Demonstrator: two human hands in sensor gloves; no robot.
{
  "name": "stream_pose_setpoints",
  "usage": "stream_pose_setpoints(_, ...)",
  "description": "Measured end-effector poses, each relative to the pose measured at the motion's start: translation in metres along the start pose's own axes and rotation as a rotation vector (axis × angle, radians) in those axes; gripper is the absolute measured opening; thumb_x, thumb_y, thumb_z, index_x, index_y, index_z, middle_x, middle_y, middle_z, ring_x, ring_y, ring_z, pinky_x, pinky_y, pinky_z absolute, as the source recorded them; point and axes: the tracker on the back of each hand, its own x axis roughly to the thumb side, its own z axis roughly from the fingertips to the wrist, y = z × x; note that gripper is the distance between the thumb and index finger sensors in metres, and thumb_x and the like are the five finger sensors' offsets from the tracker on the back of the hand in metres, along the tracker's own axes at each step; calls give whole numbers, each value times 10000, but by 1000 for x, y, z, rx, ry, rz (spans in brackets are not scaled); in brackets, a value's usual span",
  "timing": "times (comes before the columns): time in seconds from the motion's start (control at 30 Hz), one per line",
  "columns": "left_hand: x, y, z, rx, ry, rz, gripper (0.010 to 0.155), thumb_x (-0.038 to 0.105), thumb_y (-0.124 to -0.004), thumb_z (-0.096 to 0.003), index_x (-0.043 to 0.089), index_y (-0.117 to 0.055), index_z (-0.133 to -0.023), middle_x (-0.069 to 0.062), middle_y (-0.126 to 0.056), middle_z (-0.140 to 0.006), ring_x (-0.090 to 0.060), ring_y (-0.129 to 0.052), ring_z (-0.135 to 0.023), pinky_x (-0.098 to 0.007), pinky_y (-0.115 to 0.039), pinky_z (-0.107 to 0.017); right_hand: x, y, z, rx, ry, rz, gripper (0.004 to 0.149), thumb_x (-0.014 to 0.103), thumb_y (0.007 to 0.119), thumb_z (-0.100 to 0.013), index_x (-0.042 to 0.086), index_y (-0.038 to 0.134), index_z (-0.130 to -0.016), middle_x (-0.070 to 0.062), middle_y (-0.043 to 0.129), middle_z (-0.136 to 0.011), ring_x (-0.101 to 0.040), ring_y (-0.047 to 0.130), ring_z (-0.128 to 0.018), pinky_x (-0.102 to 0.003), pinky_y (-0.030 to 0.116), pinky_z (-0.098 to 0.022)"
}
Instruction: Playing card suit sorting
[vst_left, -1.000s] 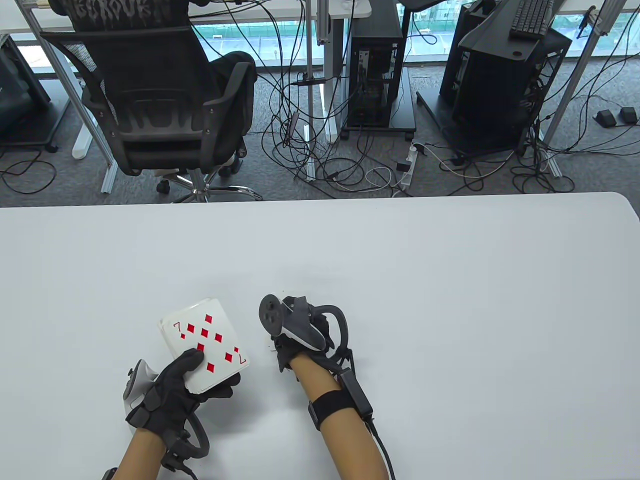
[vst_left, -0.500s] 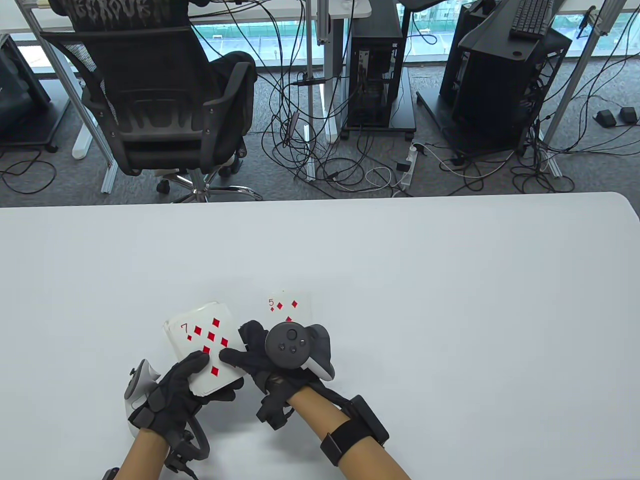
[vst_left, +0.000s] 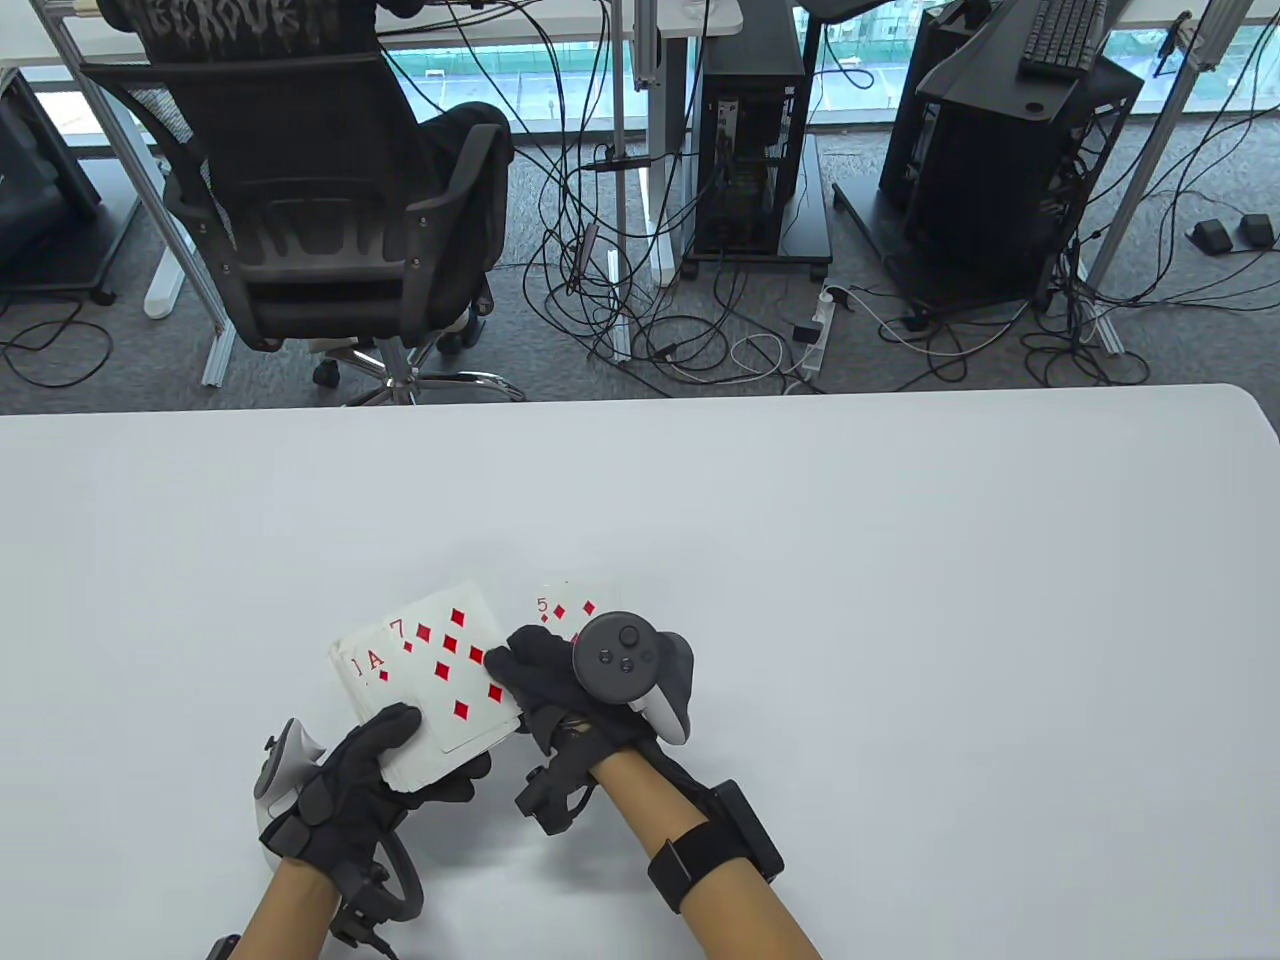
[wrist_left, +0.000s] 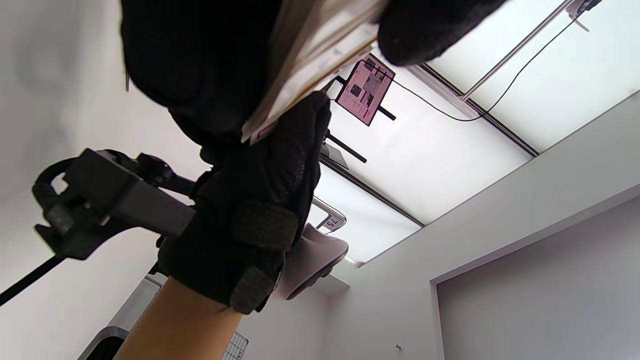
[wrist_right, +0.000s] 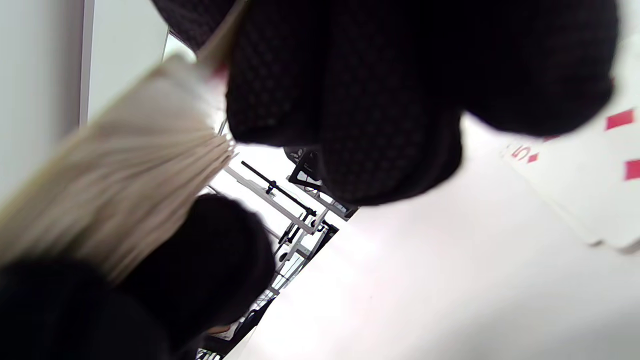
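Observation:
My left hand (vst_left: 385, 765) grips a face-up deck of cards (vst_left: 415, 765) just above the table near its front edge. The seven of diamonds (vst_left: 450, 665) lies slid off the deck's top toward the right, and my right hand (vst_left: 510, 665) pinches its right edge. Under it the ace of diamonds (vst_left: 372, 662) shows at the deck's upper left. A five of diamonds (vst_left: 565, 608) lies face up on the table just behind my right hand, half hidden by it; the right wrist view shows this five of diamonds (wrist_right: 575, 185) too. In the left wrist view the deck (wrist_left: 310, 60) appears edge-on between my fingers.
The white table (vst_left: 900, 600) stretches wide to the right and back. Beyond its far edge stand an office chair (vst_left: 300, 200), computer towers (vst_left: 755, 130) and tangled floor cables.
My right hand left the five of diamonds on the table, came back to the deck and took the seven by its edge. The seven has slid right, uncovering the ace.

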Motion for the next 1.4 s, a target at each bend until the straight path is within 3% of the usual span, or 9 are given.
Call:
stream_pose_setpoints(0.13,0,-1,-1,-3,-11,19,643,505,-654,-668,150,-345,-1106,-202,-578,-1042,-360,-919,-771,-412,-842,-537,-17,-16,-7,-75,80,45,371,241,650,-565,-65,742,-753,-36,926,-396,-256,987,-269,-343,881,-164)
stream_pose_setpoints(0.3,1,-2,-1,-4,-20,44,641,509,-649,-672,153,-340,-1108,-202,-574,-1045,-355,-918,-775,-409,-842,-539,-48,-32,-17,-137,303,-106,376,242,663,-568,-74,733,-759,-45,925,-393,-259,982,-256,-342,874,-154)
stream_pose_setpoints(0.43,1,-2,-1,-1,-18,39,642,509,-649,-672,152,-340,-1108,-203,-574,-1045,-354,-918,-775,-409,-841,-540,-57,-32,-24,-172,373,257,381,247,671,-560,-77,745,-746,-38,932,-372,-246,987,-226,-328,876,-128)
stream_pose_setpoints(0.63,2,-1,0,-3,-21,42,642,510,-648,-672,153,-340,-1107,-203,-574,-1045,-354,-917,-776,-409,-841,-540,-57,-13,-35,-104,460,554,390,245,681,-553,-93,755,-732,-46,938,-346,-250,987,-190,-326,871,-100)
stream_pose_setpoints(0.83,2,-1,0,-3,-22,43,642,511,-648,-673,153,-339,-1107,-202,-573,-1045,-355,-917,-775,-409,-841,-540,-52,7,-44,17,410,968,426,276,695,-548,-99,767,-737,-47,940,-344,-259,986,-202,-345,868,-116)
stream_pose_setpoints(0.97,2,-1,0,-1,-19,43,642,510,-648,-673,152,-340,-1107,-201,-574,-1045,-355,-917,-775,-409,-841,-540,-52,18,-45,99,428,1124,464,310,691,-554,-100,760,-758,-62,943,-361,-272,983,-224,-358,865,-136)
stream_pose_setpoints(1.17,2,-1,0,0,-18,41,642,511,-648,-672,153,-340,-1107,-201,-572,-1045,-354,-917,-776,-409,-841,-540,-52,25,-46,162,429,1265,520,371,684,-557,-96,761,-774,-83,949,-385,-304,982,-253,-382,865,-159)
stream_pose_setpoints(1.4,2,-1,0,1,-17,41,643,511,-647,-673,152,-338,-1108,-201,-573,-1045,-354,-918,-775,-409,-841,-540,-51,21,-48,101,391,1175,563,397,694,-550,-109,746,-790,-101,948,-415,-326,981,-279,-398,866,-178)
